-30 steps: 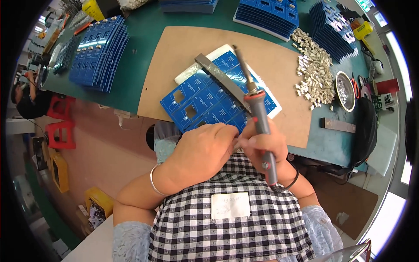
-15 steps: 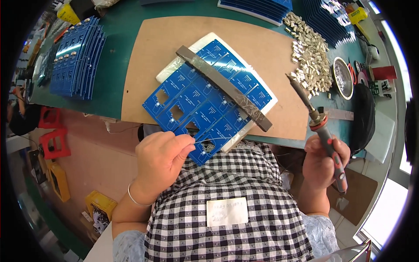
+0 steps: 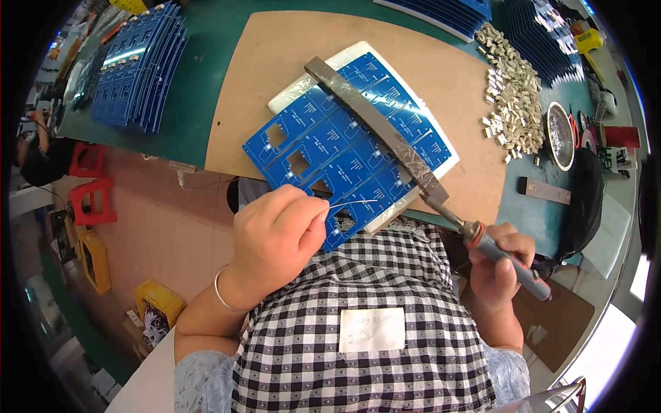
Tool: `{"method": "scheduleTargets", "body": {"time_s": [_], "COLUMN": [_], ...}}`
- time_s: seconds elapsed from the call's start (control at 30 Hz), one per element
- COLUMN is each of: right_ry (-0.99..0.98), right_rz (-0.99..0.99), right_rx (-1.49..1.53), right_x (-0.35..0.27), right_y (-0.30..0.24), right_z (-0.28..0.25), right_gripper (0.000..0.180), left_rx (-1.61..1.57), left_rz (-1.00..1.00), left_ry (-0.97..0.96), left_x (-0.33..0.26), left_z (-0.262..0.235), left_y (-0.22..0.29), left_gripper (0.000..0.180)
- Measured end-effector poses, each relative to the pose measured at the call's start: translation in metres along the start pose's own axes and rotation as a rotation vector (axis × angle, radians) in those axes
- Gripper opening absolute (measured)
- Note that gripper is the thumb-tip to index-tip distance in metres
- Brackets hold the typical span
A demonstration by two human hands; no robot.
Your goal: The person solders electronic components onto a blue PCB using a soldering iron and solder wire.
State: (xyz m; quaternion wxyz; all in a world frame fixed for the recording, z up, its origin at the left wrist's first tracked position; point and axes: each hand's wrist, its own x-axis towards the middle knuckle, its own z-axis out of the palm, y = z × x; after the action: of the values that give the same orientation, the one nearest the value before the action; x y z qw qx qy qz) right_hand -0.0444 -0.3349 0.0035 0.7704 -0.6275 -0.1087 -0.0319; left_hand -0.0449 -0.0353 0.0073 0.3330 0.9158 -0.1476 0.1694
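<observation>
My left hand [image 3: 281, 234] pinches a thin strand of solder wire [image 3: 354, 202], whose free end reaches over the near part of a blue circuit board panel [image 3: 323, 155]. Square cut-outs run along the panel's near-left side. The panel lies tilted on a white pad [image 3: 441, 155], with a dark metal bar [image 3: 375, 124] resting across it. In my right hand [image 3: 499, 265] is a soldering iron [image 3: 506, 258] with a grey and red handle. Its tip points up and left, close to the bar's near end; whether they touch I cannot tell.
A brown board [image 3: 237, 89] lies under the work. Small metal parts [image 3: 513, 96] are heaped at the right, beside a round metal dish [image 3: 560, 136]. Stacked blue boards [image 3: 134, 76] stand at the left, more [image 3: 537, 41] at the back right. A flat metal block [image 3: 544, 191] sits at right.
My right hand has swung the soldering iron's tip down and left, toward the panel. The left hand still holds the solder wire over the near cut-outs. The whole view has shifted slightly.
</observation>
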Motion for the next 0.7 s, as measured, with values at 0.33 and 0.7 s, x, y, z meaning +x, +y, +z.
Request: {"method": "scheduleTargets", "body": {"time_s": [0.33, 0.7], "right_ry": [-0.147, -0.131], "right_rz": [-0.067, -0.064], "right_rx": [-0.154, -0.256], "right_x": [-0.006, -0.013], "right_y": [0.001, 0.016], "right_z": [-0.010, -0.005], "right_gripper": [0.032, 0.032], "left_rx": [0.032, 0.038], "left_rz": [0.106, 0.148], "left_ry": [-0.037, -0.105], "left_x": [0.004, 0.003], "left_z": [0.018, 0.021], "left_y": [0.010, 0.014], "left_gripper": [0.017, 0.016]}}
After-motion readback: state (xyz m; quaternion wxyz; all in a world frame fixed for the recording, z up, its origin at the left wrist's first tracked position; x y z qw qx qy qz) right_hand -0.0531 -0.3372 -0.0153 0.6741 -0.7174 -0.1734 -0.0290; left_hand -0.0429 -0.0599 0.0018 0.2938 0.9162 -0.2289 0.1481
